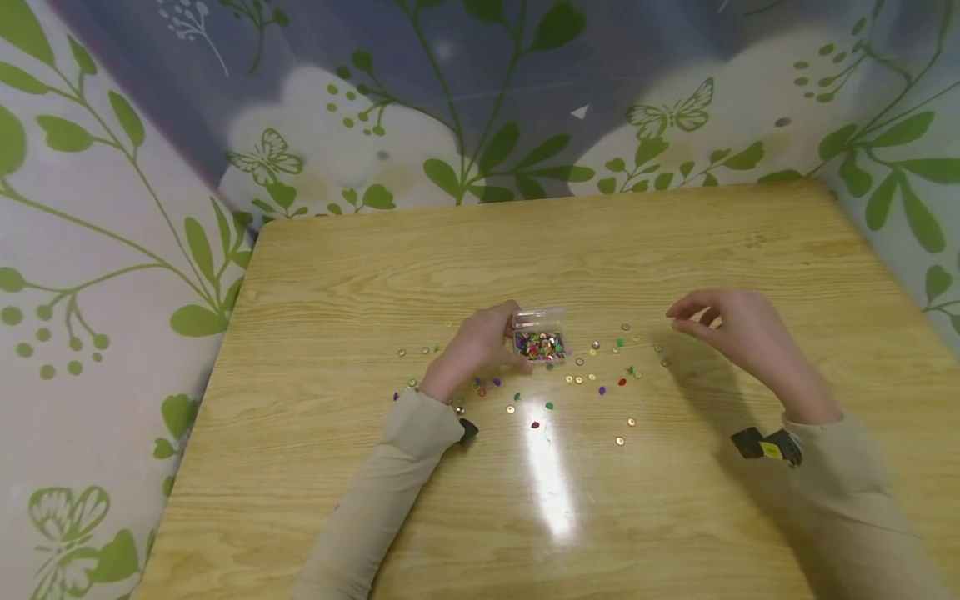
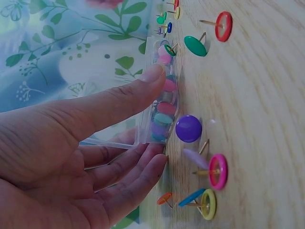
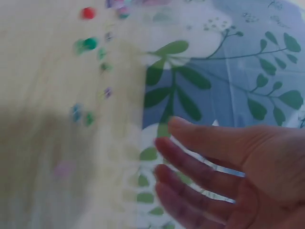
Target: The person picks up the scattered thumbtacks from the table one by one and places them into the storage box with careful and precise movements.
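Note:
A small clear plastic box (image 1: 538, 317), its lid raised at the back, sits on the table full of multicoloured thumbtacks (image 1: 542, 346). My left hand (image 1: 474, 343) holds it at its left end. In the left wrist view the thumb lies against the front wall of the box and the other fingers reach round its near end. My right hand (image 1: 738, 327) hovers over the table to the right, fingers loosely bent with nothing between them. Loose thumbtacks are scattered around the box, among them a purple thumbtack (image 2: 188, 129) and a green thumbtack (image 2: 196, 46).
The wooden table (image 1: 360, 275) stands against walls covered in leaf-and-butterfly paper (image 1: 465, 125). More loose thumbtacks lie toward me, such as a gold one (image 1: 620, 441) and a red one (image 1: 536, 425). A bright reflection shines on the tabletop below the box.

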### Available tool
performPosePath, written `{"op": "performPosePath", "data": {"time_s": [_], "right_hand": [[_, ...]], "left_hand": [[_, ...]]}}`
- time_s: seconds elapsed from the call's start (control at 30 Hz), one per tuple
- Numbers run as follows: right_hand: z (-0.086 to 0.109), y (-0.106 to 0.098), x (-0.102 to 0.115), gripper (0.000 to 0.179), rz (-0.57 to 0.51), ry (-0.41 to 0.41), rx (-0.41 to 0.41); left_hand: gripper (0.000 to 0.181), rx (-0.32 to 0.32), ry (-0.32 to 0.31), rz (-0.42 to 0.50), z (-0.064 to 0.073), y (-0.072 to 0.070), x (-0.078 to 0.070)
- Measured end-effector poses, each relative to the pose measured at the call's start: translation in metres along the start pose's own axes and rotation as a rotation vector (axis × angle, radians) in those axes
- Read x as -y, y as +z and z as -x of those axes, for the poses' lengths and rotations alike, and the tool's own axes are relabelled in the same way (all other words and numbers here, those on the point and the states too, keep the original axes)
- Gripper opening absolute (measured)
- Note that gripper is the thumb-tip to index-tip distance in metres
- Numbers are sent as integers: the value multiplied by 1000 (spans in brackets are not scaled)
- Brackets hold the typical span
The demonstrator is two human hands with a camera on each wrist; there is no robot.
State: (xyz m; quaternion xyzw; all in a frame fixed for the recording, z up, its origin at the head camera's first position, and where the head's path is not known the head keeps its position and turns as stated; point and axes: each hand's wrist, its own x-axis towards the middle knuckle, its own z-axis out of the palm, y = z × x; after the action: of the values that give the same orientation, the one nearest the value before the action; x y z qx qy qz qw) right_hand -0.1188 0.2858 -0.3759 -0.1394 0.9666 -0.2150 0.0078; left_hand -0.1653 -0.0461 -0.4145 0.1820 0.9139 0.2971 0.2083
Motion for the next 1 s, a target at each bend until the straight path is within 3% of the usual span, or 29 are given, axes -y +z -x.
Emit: {"op": "performPosePath", "data": {"time_s": [0.17,0.27,0.77,1.0], "right_hand": [[16,7,-18,13,54,18,190],[21,13,-25,16,46,46,240],[19,22,-40,12,30,52,253],[9,22,-23,4,12,-6,116]], "left_hand": [[58,-4,-2,1,1,-1,1],[59,-9,0,8,1,-1,1],[60,-1,6,22,0,1,2],[62,0,13,3,0,0,3]]}}
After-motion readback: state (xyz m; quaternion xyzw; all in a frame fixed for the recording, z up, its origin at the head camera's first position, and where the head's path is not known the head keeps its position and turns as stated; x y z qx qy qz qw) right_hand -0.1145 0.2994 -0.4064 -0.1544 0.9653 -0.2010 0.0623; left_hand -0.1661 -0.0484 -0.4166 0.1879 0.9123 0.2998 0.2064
